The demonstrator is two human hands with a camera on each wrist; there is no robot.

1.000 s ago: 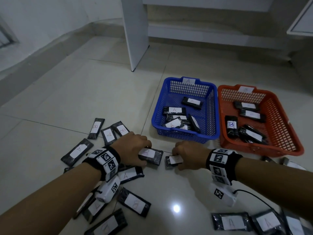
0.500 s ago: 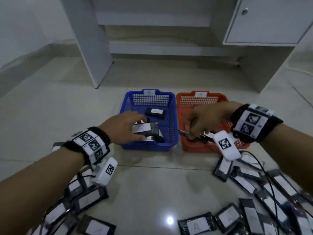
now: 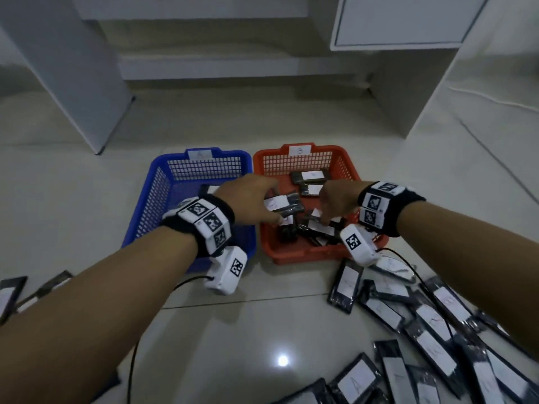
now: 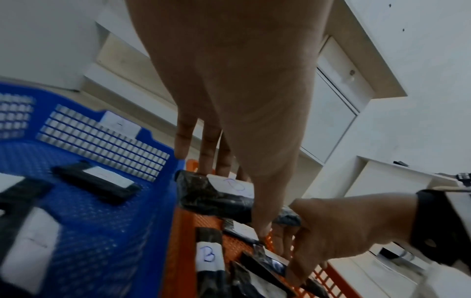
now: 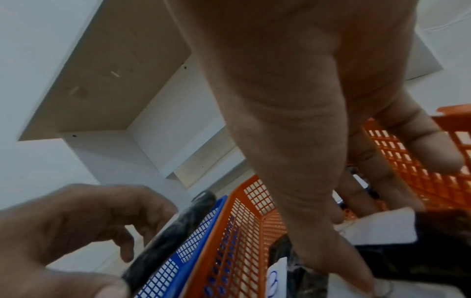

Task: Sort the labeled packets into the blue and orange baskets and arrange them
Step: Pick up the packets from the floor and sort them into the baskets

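The blue basket (image 3: 163, 182), tagged A, and the orange basket (image 3: 347, 161), tagged B, stand side by side on the floor. My left hand (image 3: 275, 211) pinches a black packet labelled B (image 3: 280, 204) between thumb and fingers, just over the orange basket's left edge; the left wrist view shows this packet (image 4: 216, 193) too. My right hand (image 3: 322, 221) reaches down inside the orange basket and pinches a white-labelled packet (image 5: 377, 227) among several B packets (image 3: 310, 176). A few packets (image 4: 97, 179) lie in the blue basket (image 4: 89, 221).
Many loose labelled packets (image 3: 431, 339) lie scattered on the tiled floor at the right and front, and a few more packets (image 3: 11, 293) at the far left. A white furniture panel (image 3: 73, 68) and a cabinet (image 3: 408, 24) stand behind the baskets.
My left hand has carried its B packet from above the blue basket rightward to the orange basket. My right hand has dropped lower into the orange basket.
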